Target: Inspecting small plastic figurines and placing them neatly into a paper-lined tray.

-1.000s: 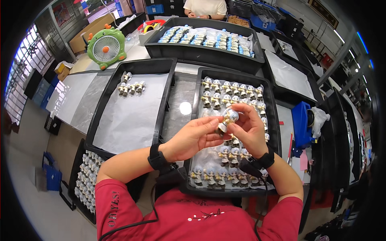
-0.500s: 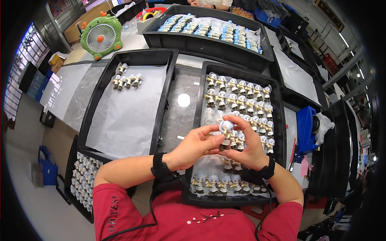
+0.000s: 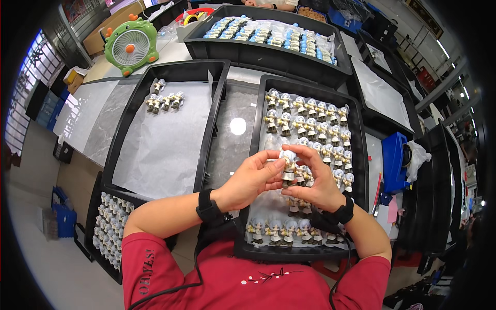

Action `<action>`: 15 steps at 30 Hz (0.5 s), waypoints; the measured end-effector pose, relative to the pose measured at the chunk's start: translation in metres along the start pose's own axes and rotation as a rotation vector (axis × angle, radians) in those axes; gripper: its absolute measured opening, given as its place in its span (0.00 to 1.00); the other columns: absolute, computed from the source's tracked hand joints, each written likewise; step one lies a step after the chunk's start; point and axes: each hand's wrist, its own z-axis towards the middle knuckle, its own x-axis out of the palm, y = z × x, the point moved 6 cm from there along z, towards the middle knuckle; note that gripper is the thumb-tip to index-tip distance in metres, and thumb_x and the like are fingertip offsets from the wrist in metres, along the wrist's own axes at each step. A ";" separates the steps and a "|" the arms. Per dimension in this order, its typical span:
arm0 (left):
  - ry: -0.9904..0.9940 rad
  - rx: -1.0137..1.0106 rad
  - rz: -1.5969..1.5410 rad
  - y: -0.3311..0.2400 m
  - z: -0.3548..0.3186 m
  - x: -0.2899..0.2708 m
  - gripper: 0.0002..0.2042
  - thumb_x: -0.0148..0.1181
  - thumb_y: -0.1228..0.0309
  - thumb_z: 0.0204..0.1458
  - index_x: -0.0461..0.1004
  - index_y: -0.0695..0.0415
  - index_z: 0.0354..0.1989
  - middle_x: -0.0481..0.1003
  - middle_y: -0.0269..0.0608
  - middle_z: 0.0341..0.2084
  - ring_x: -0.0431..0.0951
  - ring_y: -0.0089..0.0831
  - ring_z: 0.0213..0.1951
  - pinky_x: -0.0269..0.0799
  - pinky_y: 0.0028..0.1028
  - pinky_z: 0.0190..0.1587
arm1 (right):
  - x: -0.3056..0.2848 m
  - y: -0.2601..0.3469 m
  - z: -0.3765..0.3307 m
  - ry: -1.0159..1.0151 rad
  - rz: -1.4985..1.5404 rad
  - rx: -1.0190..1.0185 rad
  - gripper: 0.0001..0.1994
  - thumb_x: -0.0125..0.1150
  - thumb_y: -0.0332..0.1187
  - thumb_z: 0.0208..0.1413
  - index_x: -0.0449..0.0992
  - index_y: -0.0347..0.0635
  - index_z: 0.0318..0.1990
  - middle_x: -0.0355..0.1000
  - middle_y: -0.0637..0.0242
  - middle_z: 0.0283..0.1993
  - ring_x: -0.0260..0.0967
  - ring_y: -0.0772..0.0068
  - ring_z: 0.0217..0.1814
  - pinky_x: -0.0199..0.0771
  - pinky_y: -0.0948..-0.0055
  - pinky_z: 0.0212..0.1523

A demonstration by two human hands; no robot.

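Both of my hands grip one small figurine [image 3: 288, 173], which has pale blue-white hair, a light outfit and a dark base end. My left hand [image 3: 250, 178] pinches its left side between thumb and fingers. On the other side, the fingers of my right hand [image 3: 319, 181] curve around its head and lower end. The figurine is held nearly upright above a black tray [image 3: 363, 155] lined with clear film, where rows of similar figurines [image 3: 299, 124] lie. To the left, a second black tray [image 3: 118, 132] holds several such figurines [image 3: 165, 102] on white paper [image 3: 160, 150].
A large black bin [image 3: 258, 56] of blue-and-white figurines stands at the back, with another person's hands [image 3: 258, 4] beyond it. A green fan [image 3: 130, 47] is at back left. Lower left is another filled tray [image 3: 110, 227]. A blue container [image 3: 395, 165] stands at right.
The figurine has turned in my fingers and now stands straighter, with more of its body showing. My hands stay over the same tray, slightly shifted.
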 end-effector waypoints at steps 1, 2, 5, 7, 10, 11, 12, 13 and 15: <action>-0.001 0.004 -0.001 0.002 0.001 -0.002 0.16 0.49 0.61 0.59 0.61 0.56 0.51 0.71 0.44 0.47 0.74 0.36 0.49 0.70 0.30 0.50 | 0.000 0.000 0.000 0.005 0.018 0.016 0.39 0.73 0.31 0.36 0.59 0.46 0.59 0.59 0.65 0.62 0.56 0.70 0.63 0.56 0.68 0.59; -0.001 0.008 -0.001 0.003 0.001 -0.003 0.17 0.49 0.60 0.59 0.61 0.56 0.51 0.71 0.44 0.47 0.74 0.36 0.49 0.70 0.30 0.50 | 0.001 0.000 -0.001 0.004 0.020 0.016 0.39 0.73 0.31 0.36 0.59 0.46 0.59 0.59 0.65 0.62 0.56 0.70 0.63 0.56 0.68 0.59; -0.004 -0.002 -0.012 0.004 0.001 -0.001 0.17 0.49 0.60 0.59 0.61 0.56 0.51 0.71 0.44 0.47 0.74 0.36 0.48 0.70 0.30 0.49 | 0.000 0.001 -0.002 -0.036 0.012 -0.020 0.37 0.72 0.33 0.37 0.61 0.46 0.59 0.63 0.66 0.59 0.63 0.68 0.57 0.62 0.68 0.56; -0.003 -0.002 -0.011 0.004 0.001 -0.003 0.17 0.49 0.60 0.59 0.61 0.56 0.51 0.71 0.44 0.47 0.74 0.36 0.48 0.70 0.30 0.49 | 0.000 0.001 -0.002 -0.041 0.011 -0.022 0.37 0.72 0.33 0.38 0.61 0.46 0.58 0.63 0.66 0.58 0.62 0.68 0.57 0.62 0.68 0.55; 0.007 -0.015 -0.037 0.005 0.002 -0.005 0.17 0.50 0.61 0.59 0.60 0.56 0.52 0.70 0.45 0.47 0.74 0.37 0.48 0.70 0.31 0.49 | 0.002 0.004 0.000 -0.039 -0.032 -0.017 0.36 0.72 0.32 0.37 0.62 0.45 0.58 0.64 0.65 0.57 0.63 0.67 0.55 0.63 0.68 0.55; 0.017 -0.027 -0.061 0.005 0.002 -0.006 0.18 0.50 0.62 0.59 0.58 0.56 0.53 0.70 0.45 0.48 0.74 0.37 0.48 0.70 0.31 0.48 | 0.003 0.004 0.000 -0.037 -0.033 -0.014 0.36 0.72 0.32 0.37 0.62 0.45 0.58 0.64 0.65 0.57 0.63 0.67 0.55 0.63 0.68 0.55; 0.014 -0.028 -0.055 0.004 0.000 0.000 0.18 0.50 0.62 0.59 0.58 0.56 0.53 0.70 0.45 0.48 0.74 0.37 0.48 0.70 0.31 0.48 | 0.002 0.008 -0.002 -0.046 -0.101 -0.035 0.36 0.71 0.31 0.37 0.62 0.44 0.58 0.64 0.63 0.55 0.64 0.65 0.54 0.63 0.68 0.55; -0.023 0.017 0.041 -0.001 -0.002 0.006 0.19 0.50 0.63 0.59 0.56 0.56 0.55 0.69 0.46 0.49 0.74 0.39 0.49 0.70 0.31 0.49 | 0.001 0.010 -0.003 -0.055 -0.168 -0.054 0.35 0.71 0.30 0.37 0.62 0.44 0.57 0.65 0.62 0.54 0.64 0.63 0.54 0.63 0.67 0.55; -0.058 0.061 0.136 -0.004 -0.002 0.007 0.20 0.51 0.65 0.58 0.54 0.56 0.56 0.68 0.47 0.50 0.74 0.40 0.49 0.70 0.32 0.49 | 0.002 0.018 -0.002 -0.074 -0.276 -0.170 0.36 0.70 0.30 0.36 0.62 0.43 0.57 0.64 0.60 0.53 0.63 0.61 0.54 0.63 0.66 0.55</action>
